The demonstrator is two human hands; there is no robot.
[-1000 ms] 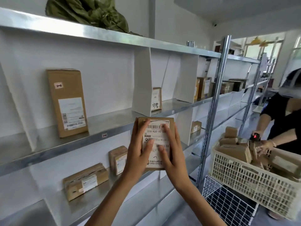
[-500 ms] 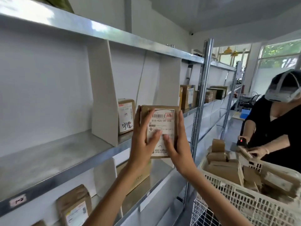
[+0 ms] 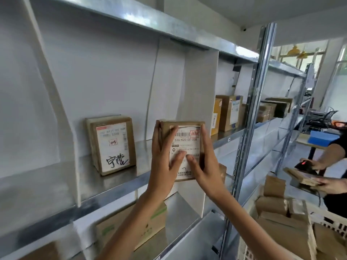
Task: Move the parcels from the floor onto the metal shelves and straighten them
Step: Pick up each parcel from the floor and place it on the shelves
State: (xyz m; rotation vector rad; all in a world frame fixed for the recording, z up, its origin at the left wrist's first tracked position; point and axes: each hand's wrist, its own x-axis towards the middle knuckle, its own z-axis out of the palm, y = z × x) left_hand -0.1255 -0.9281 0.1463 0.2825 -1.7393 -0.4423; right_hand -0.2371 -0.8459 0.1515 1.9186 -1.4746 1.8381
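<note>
Both hands on one small parcel (image 3: 185,136). Your left hand (image 3: 165,162) clamps its left edge and your right hand (image 3: 204,164) the right, both thumbs pressed on the white label.

- Parcel is upright, label twd you. Prob. held so the barcode stays readable and it goes in standing like its neighbours.
- Its bottom edge hangs below the front lip of the middle shelf (image 3: 112,184), so it looks in the air and not yet set down.
- Handwritten-label parcel (image 3: 112,145) stands upright on that shelf, just left of yours, with a gap btw them.
- White divider (image 3: 199,109) rises right behind your parcel and closes the bay on the right. Watch that the right corner doesn't catch it going in.
- Past the divider: taller boxes (image 3: 228,112), then the steel post (image 3: 251,109).
- Lower shelf: box w/ green print (image 3: 131,226), under your left forearm.
- Near right: crate (image 3: 323,222) piled w/ more parcels. Another person's hands are there with a scanner (image 3: 308,163), well clear of you.
</note>
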